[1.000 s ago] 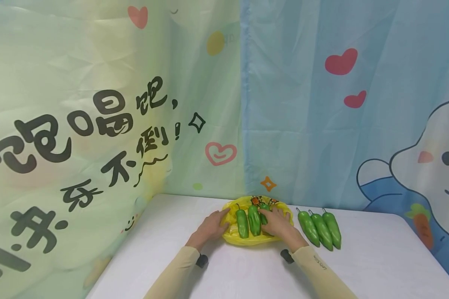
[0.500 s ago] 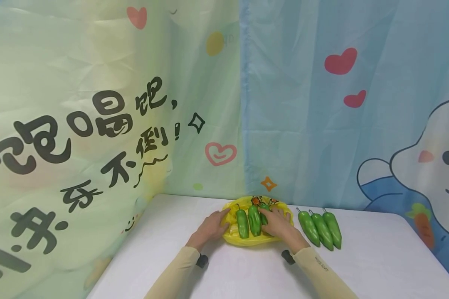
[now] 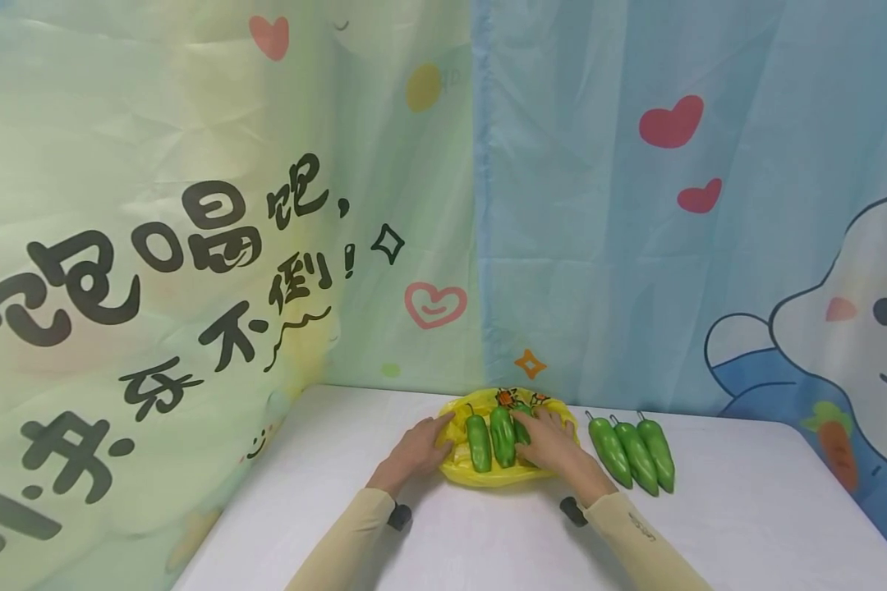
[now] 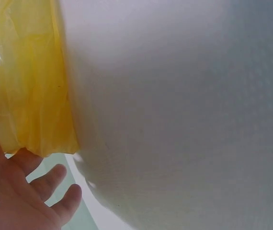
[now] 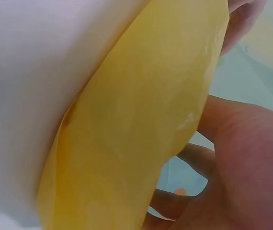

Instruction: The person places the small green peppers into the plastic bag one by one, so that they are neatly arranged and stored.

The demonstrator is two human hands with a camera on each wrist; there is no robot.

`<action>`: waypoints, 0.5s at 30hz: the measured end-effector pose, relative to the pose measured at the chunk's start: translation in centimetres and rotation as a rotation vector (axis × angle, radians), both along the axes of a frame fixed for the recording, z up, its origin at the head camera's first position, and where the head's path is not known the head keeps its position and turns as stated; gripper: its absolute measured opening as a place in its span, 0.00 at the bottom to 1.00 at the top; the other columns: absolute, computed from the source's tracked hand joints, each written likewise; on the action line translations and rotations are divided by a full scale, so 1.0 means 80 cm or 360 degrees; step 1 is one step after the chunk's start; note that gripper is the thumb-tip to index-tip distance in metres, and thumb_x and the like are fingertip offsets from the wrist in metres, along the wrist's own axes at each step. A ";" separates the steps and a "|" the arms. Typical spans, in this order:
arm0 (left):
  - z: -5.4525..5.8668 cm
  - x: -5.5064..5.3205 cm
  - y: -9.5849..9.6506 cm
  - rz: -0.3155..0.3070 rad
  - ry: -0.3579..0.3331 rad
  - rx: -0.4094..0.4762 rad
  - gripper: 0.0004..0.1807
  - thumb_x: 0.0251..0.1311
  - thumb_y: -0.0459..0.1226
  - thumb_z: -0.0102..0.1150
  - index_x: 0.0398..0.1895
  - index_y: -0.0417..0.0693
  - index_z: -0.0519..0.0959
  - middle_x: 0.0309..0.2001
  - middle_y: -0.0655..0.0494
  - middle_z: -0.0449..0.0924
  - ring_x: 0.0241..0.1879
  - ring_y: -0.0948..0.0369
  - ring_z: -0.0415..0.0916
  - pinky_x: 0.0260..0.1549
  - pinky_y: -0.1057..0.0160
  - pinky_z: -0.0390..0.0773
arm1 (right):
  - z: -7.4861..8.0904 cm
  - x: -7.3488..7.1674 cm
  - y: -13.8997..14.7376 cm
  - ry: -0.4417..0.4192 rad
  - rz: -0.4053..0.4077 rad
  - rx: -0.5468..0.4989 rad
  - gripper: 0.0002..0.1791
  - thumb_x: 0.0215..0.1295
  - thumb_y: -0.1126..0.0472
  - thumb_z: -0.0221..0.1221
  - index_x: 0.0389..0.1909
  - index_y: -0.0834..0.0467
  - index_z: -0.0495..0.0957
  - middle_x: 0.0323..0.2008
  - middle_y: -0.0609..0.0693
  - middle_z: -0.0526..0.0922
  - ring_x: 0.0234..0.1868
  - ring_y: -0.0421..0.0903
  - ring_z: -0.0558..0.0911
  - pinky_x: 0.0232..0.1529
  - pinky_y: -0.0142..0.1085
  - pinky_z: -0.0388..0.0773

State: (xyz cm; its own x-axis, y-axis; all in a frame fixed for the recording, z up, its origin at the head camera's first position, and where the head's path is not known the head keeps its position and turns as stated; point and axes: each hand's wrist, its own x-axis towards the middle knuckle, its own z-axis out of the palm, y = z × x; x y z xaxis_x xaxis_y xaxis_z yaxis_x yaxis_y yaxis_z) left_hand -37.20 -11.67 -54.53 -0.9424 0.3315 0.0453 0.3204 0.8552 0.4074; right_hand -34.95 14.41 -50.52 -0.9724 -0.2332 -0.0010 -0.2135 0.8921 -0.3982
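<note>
A yellow plastic bag (image 3: 460, 476) lies spread with its mouth up on the white table. Three green peppers (image 3: 502, 437) lie side by side in it. My left hand (image 3: 415, 448) rests at the bag's left rim, thumb and fingers spread. In the left wrist view, the bag (image 4: 36, 81) covers part of that hand, and other fingers (image 4: 65, 205) stay outside. My right hand (image 3: 549, 443) reaches over the right rim with spread fingers, lying across the rightmost pepper in the bag and partly covering it. The bag (image 5: 122, 124) hides its fingertips in the right wrist view.
Three more green peppers (image 3: 633, 454) lie in a slanted row on the table (image 3: 473, 542), right of the bag. A printed cloth backdrop (image 3: 562, 205) stands close behind the table and along its left side.
Both hands, the bag and the peppers stay almost where they were. The right forearm has shifted very slightly to the right.
</note>
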 end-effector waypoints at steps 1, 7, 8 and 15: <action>0.000 0.000 0.000 0.0000 0.0004 -0.0001 0.31 0.71 0.45 0.51 0.76 0.52 0.63 0.70 0.44 0.71 0.71 0.45 0.67 0.72 0.45 0.67 | 0.001 0.001 0.000 0.0008 0.0004 0.0000 0.36 0.68 0.55 0.63 0.75 0.51 0.64 0.71 0.70 0.63 0.71 0.72 0.61 0.65 0.75 0.56; 0.000 0.000 0.001 0.0019 -0.0031 0.0009 0.31 0.71 0.45 0.51 0.76 0.52 0.64 0.70 0.44 0.71 0.72 0.45 0.66 0.72 0.45 0.66 | 0.003 0.007 0.002 0.0032 0.0010 -0.0039 0.38 0.69 0.53 0.62 0.77 0.49 0.60 0.74 0.72 0.57 0.73 0.75 0.57 0.66 0.78 0.51; 0.000 0.000 0.001 0.0026 -0.0043 0.0013 0.31 0.71 0.45 0.51 0.76 0.53 0.64 0.71 0.45 0.70 0.72 0.45 0.65 0.73 0.45 0.66 | 0.003 0.008 0.003 0.0036 0.0010 -0.0048 0.38 0.69 0.54 0.62 0.78 0.49 0.59 0.74 0.73 0.56 0.73 0.75 0.57 0.66 0.78 0.51; 0.001 0.000 0.002 0.0049 -0.0067 0.0030 0.31 0.71 0.46 0.51 0.76 0.54 0.63 0.72 0.47 0.68 0.73 0.45 0.63 0.73 0.44 0.64 | 0.004 0.014 0.013 0.0102 0.0018 -0.0039 0.40 0.68 0.53 0.62 0.78 0.50 0.57 0.74 0.73 0.56 0.73 0.75 0.57 0.65 0.79 0.51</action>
